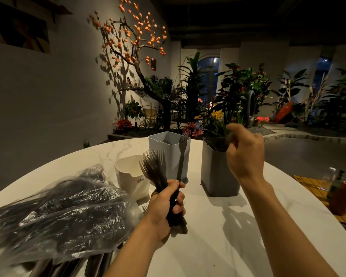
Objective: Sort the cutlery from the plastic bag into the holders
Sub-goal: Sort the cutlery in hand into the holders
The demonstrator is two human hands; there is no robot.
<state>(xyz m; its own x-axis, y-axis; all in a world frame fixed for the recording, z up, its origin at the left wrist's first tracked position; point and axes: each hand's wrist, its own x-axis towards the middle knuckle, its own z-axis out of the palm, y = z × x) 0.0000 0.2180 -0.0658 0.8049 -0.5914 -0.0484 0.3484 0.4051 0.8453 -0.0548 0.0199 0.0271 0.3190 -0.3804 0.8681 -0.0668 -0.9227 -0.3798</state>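
My left hand (166,204) grips a bundle of dark forks (154,166) by their handles, tines up, with one fork (182,150) standing apart from the rest. My right hand (246,152) hovers over the dark grey holder (218,176), fingers loosely curled and blurred, holding nothing I can see. A light grey holder (168,148) stands behind the forks and a white holder (128,176) to its left. The clear plastic bag (58,216) full of dark cutlery lies at the left on the white marble table (218,246).
Dark handles (96,264) stick out from under the bag at the table's front edge. A yellow mat with a red cup (342,198) and a small bottle (336,182) sits at the right edge. Plants fill the room beyond the table.
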